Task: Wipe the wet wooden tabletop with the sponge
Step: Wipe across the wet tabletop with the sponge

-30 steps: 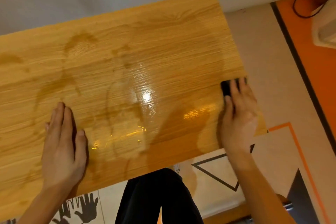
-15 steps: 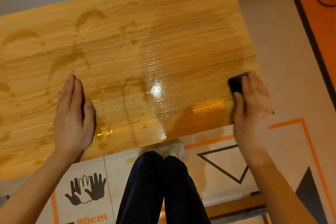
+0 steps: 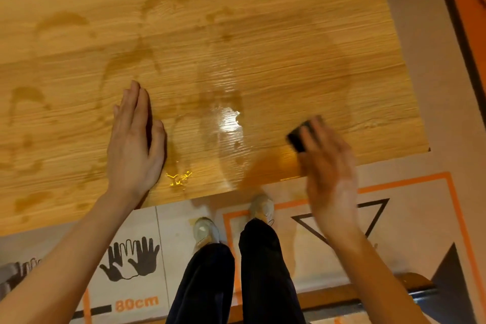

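Wiping is the step in hand: the right hand [image 3: 330, 166] presses a dark sponge [image 3: 302, 137] flat on the wooden counter [image 3: 289, 47], near its right end and just inside the near edge. Its fingers [image 3: 315, 139] lie fairly straight over the sponge, though blur hides whether the thumb curls round it. The left hand [image 3: 134, 139] rests palm down on the counter, fingers straight and together, holding nothing; it seems to steady the body.

A glossy puddle [image 3: 228, 123] lies between the two hands, and paler damp streaks [image 3: 131, 60] spread toward the far left. Judging from this, most of the wet is not yet taken up, so the next move calls for carrying the sponge leftward through the puddle with even pressure.

The left hand sits in the sponge's path and would need lifting for the left half. Below the near edge show the person's dark trousers [image 3: 263, 271], pale shoes [image 3: 260, 208] and a floor mat [image 3: 407, 218] with orange lines.
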A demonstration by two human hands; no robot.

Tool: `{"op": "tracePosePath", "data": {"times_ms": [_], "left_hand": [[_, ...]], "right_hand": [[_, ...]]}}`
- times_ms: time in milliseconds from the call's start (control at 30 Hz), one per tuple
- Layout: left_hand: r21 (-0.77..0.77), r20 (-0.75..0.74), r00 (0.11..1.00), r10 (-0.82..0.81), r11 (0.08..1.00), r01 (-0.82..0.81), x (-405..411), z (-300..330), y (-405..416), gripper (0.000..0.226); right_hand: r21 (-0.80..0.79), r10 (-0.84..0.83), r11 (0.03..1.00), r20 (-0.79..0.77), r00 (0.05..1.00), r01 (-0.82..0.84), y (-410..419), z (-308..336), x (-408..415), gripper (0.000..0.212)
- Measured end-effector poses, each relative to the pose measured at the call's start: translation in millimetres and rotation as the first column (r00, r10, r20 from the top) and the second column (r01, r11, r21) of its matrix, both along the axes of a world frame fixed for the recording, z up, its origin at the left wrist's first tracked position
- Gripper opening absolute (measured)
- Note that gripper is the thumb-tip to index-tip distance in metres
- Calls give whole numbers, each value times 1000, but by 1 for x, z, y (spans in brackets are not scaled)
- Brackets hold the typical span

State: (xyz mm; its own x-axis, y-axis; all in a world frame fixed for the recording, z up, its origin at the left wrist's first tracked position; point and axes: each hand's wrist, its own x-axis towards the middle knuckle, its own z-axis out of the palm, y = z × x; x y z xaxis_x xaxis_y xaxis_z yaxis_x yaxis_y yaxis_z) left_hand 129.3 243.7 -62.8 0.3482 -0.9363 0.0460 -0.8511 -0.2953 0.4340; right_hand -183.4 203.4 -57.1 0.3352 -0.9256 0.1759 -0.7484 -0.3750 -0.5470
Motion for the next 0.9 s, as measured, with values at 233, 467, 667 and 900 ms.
{"op": "tracePosePath", "data": {"times_ms": [233, 467, 667, 900], "left_hand": [[-48, -39, 999, -14, 999, 12, 50, 1, 42, 55], [14, 35, 999, -5, 1000, 4, 121, -7, 97, 59], [-26, 17, 1000, -18, 999, 18, 121, -8, 100, 58], [-32, 32, 999, -12, 999, 13, 117, -8, 99, 59]], "right_hand": [[116, -165, 982, 145, 976, 149, 33, 9, 55, 41], [66, 292, 955, -52, 955, -289, 5, 15, 70, 38], [94, -29, 995, -36, 999, 32, -49, 17, 121, 40], [110, 354, 932, -81, 932, -345, 57, 23, 102, 40]]}}
